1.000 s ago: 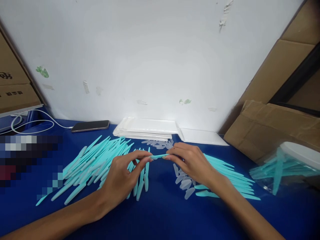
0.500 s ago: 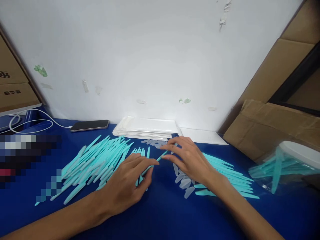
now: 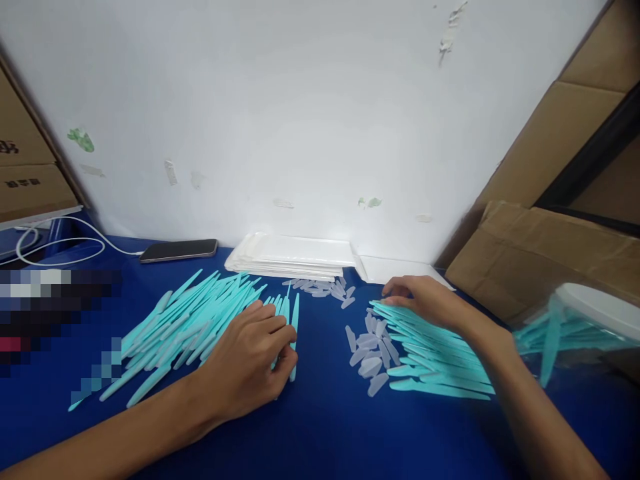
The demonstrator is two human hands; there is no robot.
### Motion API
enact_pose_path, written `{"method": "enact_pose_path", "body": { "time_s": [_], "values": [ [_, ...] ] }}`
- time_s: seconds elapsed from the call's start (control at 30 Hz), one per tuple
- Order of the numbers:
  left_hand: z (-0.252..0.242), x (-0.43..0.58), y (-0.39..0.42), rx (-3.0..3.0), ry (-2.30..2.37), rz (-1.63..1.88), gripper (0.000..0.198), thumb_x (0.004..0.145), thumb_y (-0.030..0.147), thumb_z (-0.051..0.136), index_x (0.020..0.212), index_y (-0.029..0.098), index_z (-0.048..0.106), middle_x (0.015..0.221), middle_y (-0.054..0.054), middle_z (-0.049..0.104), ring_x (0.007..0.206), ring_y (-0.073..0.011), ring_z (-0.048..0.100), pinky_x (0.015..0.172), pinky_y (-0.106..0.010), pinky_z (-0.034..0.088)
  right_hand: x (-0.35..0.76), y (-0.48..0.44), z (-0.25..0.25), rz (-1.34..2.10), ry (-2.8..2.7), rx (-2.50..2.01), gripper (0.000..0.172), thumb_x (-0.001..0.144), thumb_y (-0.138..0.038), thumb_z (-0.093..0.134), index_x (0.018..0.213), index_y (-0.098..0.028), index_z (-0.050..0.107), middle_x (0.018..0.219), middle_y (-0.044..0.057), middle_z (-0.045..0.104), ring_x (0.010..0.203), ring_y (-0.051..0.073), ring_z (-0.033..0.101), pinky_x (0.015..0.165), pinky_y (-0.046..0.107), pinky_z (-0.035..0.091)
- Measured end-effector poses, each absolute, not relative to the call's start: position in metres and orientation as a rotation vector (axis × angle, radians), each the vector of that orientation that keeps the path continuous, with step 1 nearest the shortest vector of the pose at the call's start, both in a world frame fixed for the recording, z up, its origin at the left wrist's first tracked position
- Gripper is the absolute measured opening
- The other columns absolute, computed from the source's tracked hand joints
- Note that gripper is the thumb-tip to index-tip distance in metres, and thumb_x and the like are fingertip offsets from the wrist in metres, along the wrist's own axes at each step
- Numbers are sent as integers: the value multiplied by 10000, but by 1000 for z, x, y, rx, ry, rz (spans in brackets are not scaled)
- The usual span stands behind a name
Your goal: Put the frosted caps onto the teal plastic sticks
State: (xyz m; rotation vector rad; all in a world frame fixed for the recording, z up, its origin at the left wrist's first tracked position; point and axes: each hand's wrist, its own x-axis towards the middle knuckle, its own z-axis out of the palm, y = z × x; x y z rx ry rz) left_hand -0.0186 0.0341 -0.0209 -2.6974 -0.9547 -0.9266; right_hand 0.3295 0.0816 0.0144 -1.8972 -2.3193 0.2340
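My left hand is closed, thumb against bent fingers, around a slim teal eyebrow razor whose thin tip sticks up above the knuckles. Under and beside this hand lies a small row of similar razors, partly hidden by the fingers. My right hand has its fingers curled over the far-left ends of the right-hand pile of teal razors, pinching at the top one; the fingertips are partly hidden. Clear plastic blade caps lie loose just left of that pile.
A large heap of capped teal razors spreads at left. More caps lie before a stack of white packets. A phone with a white cable rests at the wall. At right stand a clear tub of razors and a cardboard box.
My hands have moved apart from the razor they met at in the middle. The right hand has gone right to its pile; the left has drawn back slightly over the small row.
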Motion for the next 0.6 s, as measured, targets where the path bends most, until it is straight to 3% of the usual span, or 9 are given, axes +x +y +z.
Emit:
{"method": "enact_pose_path", "body": {
  "time_s": [0.1, 0.27, 0.43, 0.6],
  "values": [
    [-23, -19, 34, -2715, -1087, -794, 266, 897, 119, 415, 706, 170, 593, 642, -13, 572, 633, -160, 474, 783, -411, 410, 337, 84, 12, 381, -2303, -1906, 288, 861, -444, 640, 1054, -242, 711, 960, 54, 724, 867, 223, 660, 734, 319, 473],
    [-23, -20, 35, -2761, -1215, -626, 260, 901, 129, 386, 757, 176, 597, 662, -11, 598, 598, -161, 520, 802, -435, 422, 338, 86, 8, 433, -2312, -1908, 238, 837, -414, 636, 962, -219, 694, 846, 38, 717, 772, 200, 653, 658, 295, 460],
    [-20, -19, 34, -2783, -1216, -589, 265, 911, 161, 376, 814, 183, 622, 585, 4, 556, 508, -159, 480, 658, -370, 397, 336, 86, 9, 376, -2302, -1902, 228, 863, -436, 606, 896, -220, 671, 833, 36, 718, 755, 200, 637, 633, 294, 418],
    [-20, -19, 34, -2770, -1185, -634, 261, 913, 151, 380, 852, 184, 632, 587, 5, 582, 506, -156, 498, 662, -359, 390, 335, 86, 12, 273, -2277, -1885, 205, 879, -435, 607, 892, -237, 661, 816, 25, 726, 746, 204, 633, 642, 302, 392]
  ]
}}
